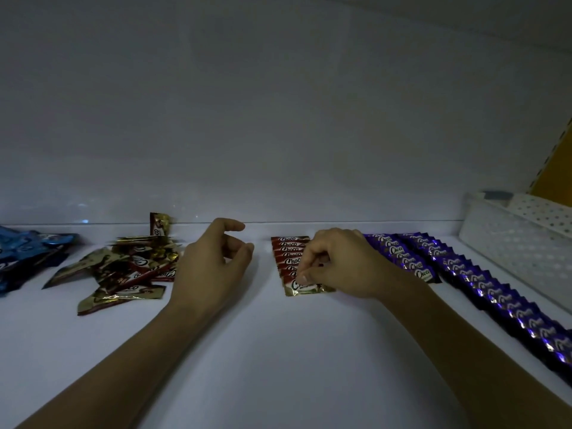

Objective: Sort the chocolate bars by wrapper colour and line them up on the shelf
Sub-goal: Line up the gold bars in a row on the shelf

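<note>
On the white shelf, a short overlapping row of red-and-gold chocolate bars runs from the back wall toward me. My right hand pinches the front bar of that row with thumb and forefinger. Hovering left of the row, my left hand has loosely curled fingers and holds nothing. A loose heap of red-and-gold bars lies left of it. Blue-wrapped bars are piled at the far left. Two lines of purple bars stretch along the right side.
A white perforated plastic basket stands at the back right, beside the purple bars. The shelf's white back wall rises close behind the bars. A yellow upright shows at the right edge.
</note>
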A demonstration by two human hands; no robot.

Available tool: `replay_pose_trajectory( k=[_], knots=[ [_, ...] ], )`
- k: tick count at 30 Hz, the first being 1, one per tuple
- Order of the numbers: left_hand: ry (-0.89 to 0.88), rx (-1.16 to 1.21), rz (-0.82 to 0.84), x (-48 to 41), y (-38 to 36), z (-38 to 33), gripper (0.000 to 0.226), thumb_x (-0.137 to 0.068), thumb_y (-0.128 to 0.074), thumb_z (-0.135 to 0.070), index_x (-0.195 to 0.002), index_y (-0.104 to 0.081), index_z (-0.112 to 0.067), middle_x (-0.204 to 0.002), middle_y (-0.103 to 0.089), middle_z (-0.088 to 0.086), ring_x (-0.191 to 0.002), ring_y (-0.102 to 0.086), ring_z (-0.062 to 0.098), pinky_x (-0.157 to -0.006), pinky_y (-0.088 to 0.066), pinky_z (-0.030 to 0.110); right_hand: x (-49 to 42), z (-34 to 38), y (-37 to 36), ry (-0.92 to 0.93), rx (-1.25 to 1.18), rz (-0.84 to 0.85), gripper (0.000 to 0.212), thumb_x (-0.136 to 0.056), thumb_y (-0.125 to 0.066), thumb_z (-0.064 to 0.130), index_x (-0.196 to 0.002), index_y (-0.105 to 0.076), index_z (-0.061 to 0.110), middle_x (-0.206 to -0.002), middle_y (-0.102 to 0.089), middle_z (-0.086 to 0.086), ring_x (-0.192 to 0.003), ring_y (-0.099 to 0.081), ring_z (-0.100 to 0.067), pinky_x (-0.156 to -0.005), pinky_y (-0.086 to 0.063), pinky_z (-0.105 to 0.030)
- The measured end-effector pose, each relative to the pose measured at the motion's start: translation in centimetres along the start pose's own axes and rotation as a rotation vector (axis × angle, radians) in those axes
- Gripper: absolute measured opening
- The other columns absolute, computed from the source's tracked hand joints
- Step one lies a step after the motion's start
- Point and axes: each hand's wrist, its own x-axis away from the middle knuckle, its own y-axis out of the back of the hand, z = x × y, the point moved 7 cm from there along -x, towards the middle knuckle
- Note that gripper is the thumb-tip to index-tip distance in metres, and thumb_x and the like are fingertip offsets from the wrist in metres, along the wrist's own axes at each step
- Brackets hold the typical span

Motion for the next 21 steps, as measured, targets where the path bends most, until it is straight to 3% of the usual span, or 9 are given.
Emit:
replay_pose_trajectory(
  k=[3, 6, 10, 14, 16, 18, 21],
  knots=[
    [-0.017, -0.022, -0.002, 0.1, 0.0, 0.0, 0.027, -0.091, -0.061, -0.021, -0.117, -0.056, -0.021, -0.077, -0.065, -0.012, -0.082, -0.062, 0.004, -0.08, -0.053, 0.035, 0.0, 0.0, -0.4, 0.006, 0.009, 0.017, 0.008, -0.073, -0.078, 0.03, -0.074, -0.071, 0.026, -0.073, -0.062, 0.014, -0.07, -0.052, 0.004, -0.084, -0.038, -0.028],
    [-0.078, -0.096, 0.003, 0.1, -0.3, -0.4, 0.022, -0.091, -0.06, -0.022, -0.112, -0.059, -0.023, -0.081, -0.064, -0.016, -0.084, -0.06, 0.002, -0.079, -0.053, 0.034, 0.0, -0.6, -0.3, -0.004, -0.054, -0.004, 0.011, -0.072, -0.08, 0.027, -0.071, -0.069, 0.025, -0.075, -0.066, 0.01, -0.067, -0.057, 0.002, -0.07, -0.041, -0.019],
    [-0.219, -0.283, 0.059, 0.7, -0.8, -1.9, 0.024, -0.092, -0.056, -0.03, -0.115, -0.059, -0.026, -0.107, -0.062, -0.012, -0.095, -0.057, 0.006, -0.079, -0.05, 0.031, -0.2, -1.7, 0.9, -0.049, -0.23, -0.143, 0.005, -0.082, -0.072, 0.024, -0.079, -0.069, 0.021, -0.073, -0.064, 0.012, -0.061, -0.055, 0.006, -0.058, -0.04, -0.009],
    [-0.354, -0.641, 0.208, 0.6, -0.8, -3.0, 0.041, -0.094, -0.048, -0.043, -0.132, -0.046, -0.03, -0.135, -0.047, -0.009, -0.119, -0.044, 0.012, -0.087, -0.043, 0.028, 0.2, 0.3, 0.8, 0.006, -0.119, -0.276, 0.013, -0.091, -0.059, 0.028, -0.098, -0.066, 0.021, -0.095, -0.066, 0.009, -0.086, -0.059, -0.004, -0.079, -0.046, -0.024],
    [-0.383, -0.81, 0.266, 0.8, 0.3, -2.3, 0.052, -0.092, -0.042, -0.056, -0.138, -0.04, -0.032, -0.147, -0.036, -0.006, -0.13, -0.035, 0.016, -0.1, -0.036, 0.032, 0.5, 2.5, -0.5, 0.088, -0.027, -0.247, 0.023, -0.093, -0.054, 0.033, -0.113, -0.061, 0.025, -0.113, -0.062, 0.009, -0.103, -0.053, -0.008, -0.094, -0.039, -0.029],
    [-0.307, -0.966, 0.282, 1.2, 2.5, -0.5, 0.078, -0.079, -0.022, -0.08, -0.145, -0.027, -0.039, -0.159, -0.014, -0.002, -0.144, -0.016, 0.022, -0.114, -0.018, 0.042, 0.9, 4.3, -1.9, 0.176, 0.0, -0.203, 0.033, -0.093, -0.052, 0.036, -0.126, -0.054, 0.028, -0.127, -0.055, 0.01, -0.117, -0.046, -0.009, -0.101, -0.03, -0.03],
    [-0.038, -1.022, 0.27, 1.2, 6.3, 3.2, 0.108, -0.053, -0.004, -0.099, -0.148, 0.002, -0.048, -0.159, 0.02, -0.004, -0.146, 0.015, 0.028, -0.114, 0.003, 0.056, 1.5, 6.0, -3.0, 0.243, 0.007, -0.196, 0.038, -0.094, -0.05, 0.036, -0.131, -0.049, 0.028, -0.132, -0.051, 0.009, -0.123, -0.042, -0.012, -0.103, -0.025, -0.03]
  ],
)
